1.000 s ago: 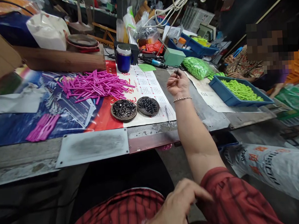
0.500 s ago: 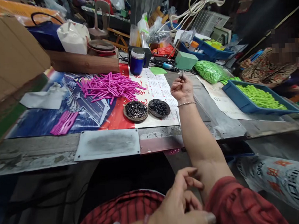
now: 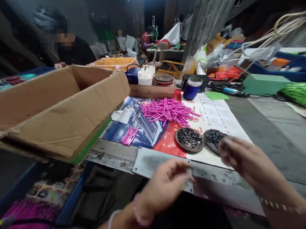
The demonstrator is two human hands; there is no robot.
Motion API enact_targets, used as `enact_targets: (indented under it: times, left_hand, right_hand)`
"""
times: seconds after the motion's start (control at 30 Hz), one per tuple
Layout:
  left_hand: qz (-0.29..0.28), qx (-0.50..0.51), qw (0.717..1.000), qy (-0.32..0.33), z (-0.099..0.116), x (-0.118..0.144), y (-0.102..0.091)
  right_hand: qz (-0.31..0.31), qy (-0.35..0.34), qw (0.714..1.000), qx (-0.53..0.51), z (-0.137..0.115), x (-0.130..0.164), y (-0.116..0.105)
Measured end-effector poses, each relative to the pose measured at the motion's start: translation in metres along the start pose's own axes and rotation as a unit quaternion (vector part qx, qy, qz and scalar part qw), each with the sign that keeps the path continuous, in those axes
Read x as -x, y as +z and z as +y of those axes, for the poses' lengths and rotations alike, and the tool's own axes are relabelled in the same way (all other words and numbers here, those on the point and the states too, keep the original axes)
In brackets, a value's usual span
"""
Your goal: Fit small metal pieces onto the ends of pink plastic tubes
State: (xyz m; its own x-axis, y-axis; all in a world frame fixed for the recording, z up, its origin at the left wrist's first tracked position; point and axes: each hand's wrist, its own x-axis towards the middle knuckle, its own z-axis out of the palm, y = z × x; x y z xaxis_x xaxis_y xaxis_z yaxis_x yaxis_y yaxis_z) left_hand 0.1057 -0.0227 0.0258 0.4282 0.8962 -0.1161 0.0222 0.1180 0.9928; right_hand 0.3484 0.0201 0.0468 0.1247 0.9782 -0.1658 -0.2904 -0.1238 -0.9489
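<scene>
My left hand (image 3: 166, 183) hovers at the table's front edge, over a pale metal plate (image 3: 145, 160). Its fingers are loosely bent and apart, and nothing shows in them. My right hand (image 3: 237, 156), smeared by motion, overlaps the right side of a round dish of small dark pieces (image 3: 213, 139); whether it touches them I cannot tell. Beside that dish stands another, holding small shiny dark metal pieces (image 3: 189, 140). Behind them lies a loose heap of thin magenta sticks (image 3: 168, 110). A small bundle of magenta sticks (image 3: 130, 135) rests to the left.
A large open cardboard box (image 3: 67, 121) occupies the left. A blue lidded mug (image 3: 192, 88) stands behind the heap, near a wooden block (image 3: 152, 91). A green block (image 3: 265, 84) and green bag (image 3: 301, 94) are at right. Another person (image 3: 76, 50) is beyond the box.
The view has swung left, bringing the box into fuller sight. My right hand has come back from the far right to the dishes. My left hand has risen from my lap to the table edge.
</scene>
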Motion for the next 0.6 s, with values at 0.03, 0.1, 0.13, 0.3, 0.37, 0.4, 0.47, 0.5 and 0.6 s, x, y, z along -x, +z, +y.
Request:
enact_targets:
  times: [0.03, 0.1, 0.13, 0.3, 0.37, 0.4, 0.47, 0.5, 0.6]
  left_hand:
    - [0.078, -0.115, 0.99, 0.029, 0.014, -0.013, -0.025]
    - [0.149, -0.192, 0.969, 0.043, 0.032, -0.043, -0.069]
    - [0.167, -0.225, 0.959, 0.041, 0.037, -0.06, -0.087]
    - [0.188, -0.39, 0.901, -0.013, 0.027, -0.137, -0.124]
    - [0.184, -0.436, 0.88, -0.034, 0.022, -0.155, -0.122]
    - [0.182, -0.452, 0.872, -0.044, 0.021, -0.161, -0.12]
    - [0.177, -0.472, 0.861, -0.064, 0.021, -0.168, -0.116]
    - [0.175, -0.477, 0.858, -0.071, 0.022, -0.169, -0.115]
    - [0.178, -0.476, 0.857, -0.081, 0.027, -0.158, -0.113]
  right_hand:
    - [-0.017, 0.004, 0.999, 0.043, 0.014, 0.015, 0.002]
    - [-0.095, -0.011, 0.969, 0.227, 0.043, 0.041, 0.004]
    - [-0.085, -0.05, 0.958, 0.27, 0.056, 0.05, 0.006]
    - [-0.066, -0.195, 0.912, 0.355, 0.096, 0.069, 0.016]
    - [-0.054, -0.225, 0.905, 0.358, 0.101, 0.069, 0.018]
    - [-0.052, -0.238, 0.902, 0.356, 0.102, 0.069, 0.018]
    - [-0.049, -0.263, 0.898, 0.349, 0.104, 0.069, 0.018]
    - [-0.046, -0.274, 0.897, 0.345, 0.104, 0.068, 0.018]
    - [-0.033, -0.285, 0.899, 0.332, 0.104, 0.069, 0.018]
